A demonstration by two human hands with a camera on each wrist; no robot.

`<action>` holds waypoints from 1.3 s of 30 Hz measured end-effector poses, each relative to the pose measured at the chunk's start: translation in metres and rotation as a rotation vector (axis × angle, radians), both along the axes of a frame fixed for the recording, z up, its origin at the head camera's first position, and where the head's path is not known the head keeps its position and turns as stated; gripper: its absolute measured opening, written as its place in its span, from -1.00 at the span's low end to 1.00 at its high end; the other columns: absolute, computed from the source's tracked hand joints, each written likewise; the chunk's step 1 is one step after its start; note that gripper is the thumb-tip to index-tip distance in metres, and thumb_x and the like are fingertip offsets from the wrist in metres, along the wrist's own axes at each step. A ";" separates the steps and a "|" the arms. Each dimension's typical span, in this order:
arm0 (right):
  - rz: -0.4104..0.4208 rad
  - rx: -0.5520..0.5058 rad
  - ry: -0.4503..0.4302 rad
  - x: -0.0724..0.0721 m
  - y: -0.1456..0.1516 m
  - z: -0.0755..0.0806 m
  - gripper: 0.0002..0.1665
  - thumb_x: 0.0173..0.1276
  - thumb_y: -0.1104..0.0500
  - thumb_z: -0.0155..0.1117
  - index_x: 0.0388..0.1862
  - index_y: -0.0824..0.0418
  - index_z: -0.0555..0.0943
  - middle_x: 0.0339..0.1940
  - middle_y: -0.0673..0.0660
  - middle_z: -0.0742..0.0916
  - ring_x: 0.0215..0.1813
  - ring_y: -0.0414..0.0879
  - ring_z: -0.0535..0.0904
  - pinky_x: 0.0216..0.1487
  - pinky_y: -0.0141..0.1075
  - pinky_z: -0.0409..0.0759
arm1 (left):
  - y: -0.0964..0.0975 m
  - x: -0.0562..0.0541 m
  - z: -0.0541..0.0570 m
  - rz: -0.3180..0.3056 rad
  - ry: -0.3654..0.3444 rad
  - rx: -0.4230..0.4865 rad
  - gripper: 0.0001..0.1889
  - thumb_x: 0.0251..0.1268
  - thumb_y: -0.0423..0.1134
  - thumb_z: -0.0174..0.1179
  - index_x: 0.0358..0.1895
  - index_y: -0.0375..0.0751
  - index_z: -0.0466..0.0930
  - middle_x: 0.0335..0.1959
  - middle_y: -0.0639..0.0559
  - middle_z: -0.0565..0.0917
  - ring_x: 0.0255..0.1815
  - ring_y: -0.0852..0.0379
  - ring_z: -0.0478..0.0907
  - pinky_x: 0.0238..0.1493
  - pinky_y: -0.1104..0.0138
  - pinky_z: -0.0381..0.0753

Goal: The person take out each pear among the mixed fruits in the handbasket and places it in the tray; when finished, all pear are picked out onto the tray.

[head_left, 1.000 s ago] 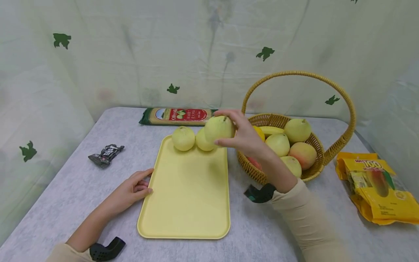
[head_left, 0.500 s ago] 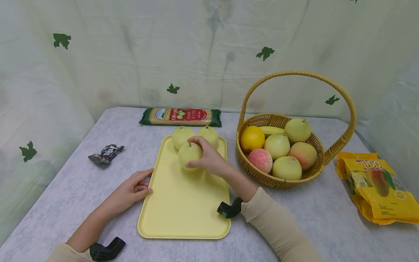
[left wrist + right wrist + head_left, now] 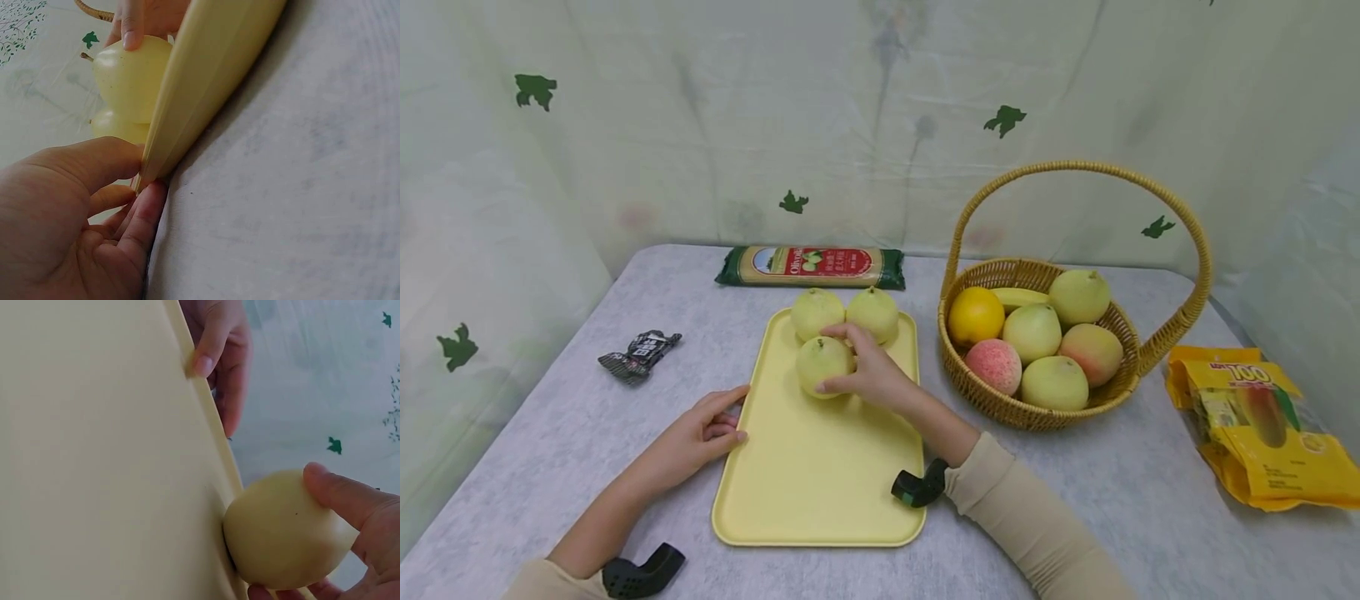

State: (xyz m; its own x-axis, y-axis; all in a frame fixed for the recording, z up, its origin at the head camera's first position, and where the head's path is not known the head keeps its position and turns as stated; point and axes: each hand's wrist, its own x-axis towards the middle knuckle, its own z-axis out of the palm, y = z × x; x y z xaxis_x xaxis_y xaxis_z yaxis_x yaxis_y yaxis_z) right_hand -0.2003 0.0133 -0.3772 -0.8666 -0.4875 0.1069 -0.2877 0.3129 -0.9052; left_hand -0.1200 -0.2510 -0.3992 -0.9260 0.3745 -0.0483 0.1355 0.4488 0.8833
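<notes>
My right hand (image 3: 880,373) grips a pale yellow-green pear (image 3: 822,367) from its right side, thumb in front and fingers behind. In the right wrist view this pear (image 3: 281,531) sits against the surface of the yellow tray (image 3: 820,492). Two more pears stand side by side at the tray's far end, a left pear (image 3: 816,312) and a right pear (image 3: 874,310). At the tray's left edge my left hand (image 3: 703,433) pinches the rim. The left wrist view shows its thumb (image 3: 106,159) on top of the rim and fingers beneath.
Right of the tray stands a wicker basket (image 3: 1037,422) with a tall handle, holding several pears, peaches, a yellow round fruit and a banana. A spaghetti packet (image 3: 812,267) lies behind the tray. A small black wrapper (image 3: 642,356) lies left, a yellow mango bag (image 3: 1262,433) far right.
My right hand has carried the pear from above the tray's far right down and left, onto the tray before the other two. The left hand has stayed at the rim.
</notes>
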 end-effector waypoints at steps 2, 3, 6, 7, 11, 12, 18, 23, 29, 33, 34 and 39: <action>0.002 0.002 0.021 0.000 -0.001 -0.001 -0.21 -0.06 0.20 0.48 0.19 0.11 0.35 0.17 0.07 0.36 0.14 -0.12 0.25 0.11 -0.23 0.26 | 0.000 0.000 0.000 -0.001 0.000 0.003 -0.32 0.21 -0.28 0.16 0.35 -0.35 0.06 0.15 -0.28 0.23 -0.12 0.14 0.38 -0.17 0.47 0.46; 0.005 0.003 0.034 0.000 -0.002 -0.001 -0.21 -0.06 0.20 0.48 0.19 0.11 0.36 0.17 0.08 0.36 0.14 -0.12 0.24 0.10 -0.23 0.26 | 0.000 0.000 0.000 -0.001 0.000 0.005 -0.32 0.21 -0.28 0.16 0.35 -0.35 0.06 0.15 -0.28 0.23 -0.12 0.14 0.38 -0.17 0.47 0.46; 0.020 -0.005 0.063 0.000 -0.004 -0.003 -0.20 -0.04 0.21 0.47 0.22 0.11 0.35 0.19 0.09 0.37 0.17 -0.11 0.23 0.14 -0.21 0.23 | 0.000 0.000 -0.001 -0.004 -0.002 0.009 -0.32 0.21 -0.28 0.16 0.35 -0.34 0.05 0.16 -0.28 0.23 -0.12 0.14 0.38 -0.17 0.47 0.46; 0.021 -0.005 0.064 0.000 -0.005 -0.003 -0.19 -0.04 0.20 0.46 0.23 0.10 0.35 0.18 0.09 0.37 0.17 -0.11 0.23 0.15 -0.21 0.22 | 0.000 0.000 -0.001 -0.004 -0.003 0.012 -0.32 0.21 -0.28 0.16 0.35 -0.34 0.05 0.16 -0.27 0.22 -0.12 0.14 0.38 -0.17 0.47 0.46; 0.017 0.018 0.048 0.000 -0.007 -0.004 -0.19 -0.01 0.16 0.45 0.26 0.03 0.33 0.17 0.08 0.37 0.15 -0.13 0.23 0.16 -0.21 0.21 | -0.001 0.000 -0.001 -0.004 -0.008 0.016 -0.32 0.22 -0.28 0.15 0.35 -0.34 0.05 0.16 -0.27 0.23 -0.11 0.13 0.38 -0.17 0.46 0.46; 0.017 0.024 0.038 0.000 -0.007 -0.003 -0.18 0.00 0.14 0.44 0.27 0.01 0.32 0.17 0.08 0.36 0.15 -0.12 0.23 0.16 -0.20 0.21 | -0.001 0.000 -0.001 -0.003 -0.008 0.014 -0.32 0.22 -0.28 0.16 0.35 -0.34 0.05 0.16 -0.27 0.23 -0.11 0.13 0.38 -0.17 0.46 0.46; 0.025 0.001 -0.063 0.003 0.001 0.009 -0.14 0.10 0.07 0.37 0.34 0.03 0.18 0.30 0.09 0.26 0.23 0.02 0.22 0.15 -0.15 0.29 | -0.001 0.000 0.000 0.002 -0.004 0.000 -0.32 0.21 -0.27 0.16 0.35 -0.33 0.06 0.17 -0.27 0.22 -0.11 0.10 0.38 -0.17 0.46 0.47; 0.055 -0.057 0.006 0.008 0.019 0.029 -0.24 0.21 0.07 0.27 0.32 0.15 0.17 0.28 0.15 0.30 0.26 0.11 0.22 0.17 -0.05 0.27 | -0.001 0.000 -0.001 0.003 -0.006 0.007 -0.32 0.21 -0.27 0.16 0.35 -0.33 0.06 0.16 -0.26 0.23 -0.11 0.10 0.37 -0.17 0.46 0.46; 0.031 -0.129 0.273 0.020 0.052 0.053 -0.40 0.22 0.19 0.25 0.21 0.27 0.29 0.14 0.13 0.46 0.17 -0.05 0.34 0.15 -0.22 0.31 | -0.001 0.000 -0.002 0.008 -0.001 0.006 -0.32 0.20 -0.28 0.17 0.35 -0.32 0.07 0.16 -0.25 0.23 -0.11 0.10 0.37 -0.17 0.47 0.46; -0.042 -0.147 0.488 0.028 0.081 0.061 -0.45 0.18 0.30 0.26 0.15 0.30 0.35 0.09 0.14 0.50 0.14 -0.06 0.38 0.14 -0.24 0.32 | -0.001 0.000 -0.002 0.007 0.009 0.002 -0.32 0.20 -0.28 0.17 0.35 -0.31 0.08 0.17 -0.24 0.24 -0.10 0.08 0.37 -0.16 0.47 0.46; -0.069 -0.144 0.536 0.029 0.089 0.062 -0.45 0.17 0.32 0.27 0.14 0.30 0.36 0.08 0.14 0.51 0.13 -0.05 0.40 0.14 -0.23 0.33 | -0.001 0.000 -0.002 0.007 0.011 0.002 -0.32 0.20 -0.28 0.17 0.35 -0.31 0.08 0.16 -0.24 0.24 -0.10 0.07 0.37 -0.16 0.46 0.46; -0.199 -0.157 0.708 0.029 0.127 0.066 -0.41 0.07 0.41 0.32 0.12 0.35 0.39 0.03 0.19 0.53 0.08 0.03 0.41 0.13 -0.22 0.33 | -0.002 0.000 -0.003 0.011 0.011 -0.008 -0.32 0.20 -0.26 0.17 0.35 -0.30 0.08 0.15 -0.22 0.26 -0.11 0.09 0.37 -0.17 0.46 0.46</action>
